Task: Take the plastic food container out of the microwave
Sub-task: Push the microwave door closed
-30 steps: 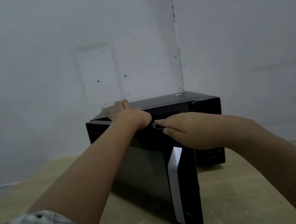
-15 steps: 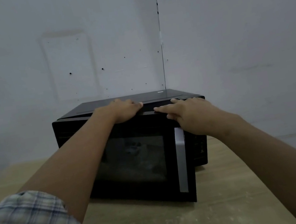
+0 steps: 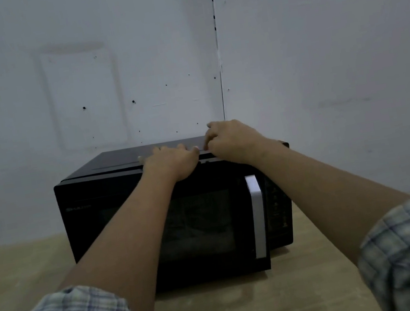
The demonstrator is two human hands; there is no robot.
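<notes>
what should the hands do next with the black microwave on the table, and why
Probably bring the right hand down to the white door handle and pull. The black microwave looks all but shut, both hands rest on its top, and the left hand can steady it. No container is discernible through the dark window.

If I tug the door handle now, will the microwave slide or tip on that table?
The microwave looks boxy and wide-based, so tipping seems unlikely. The wooden table looks smooth, so it might slide a little. The left hand and right hand rest on its top, which probably steadies it.
</notes>
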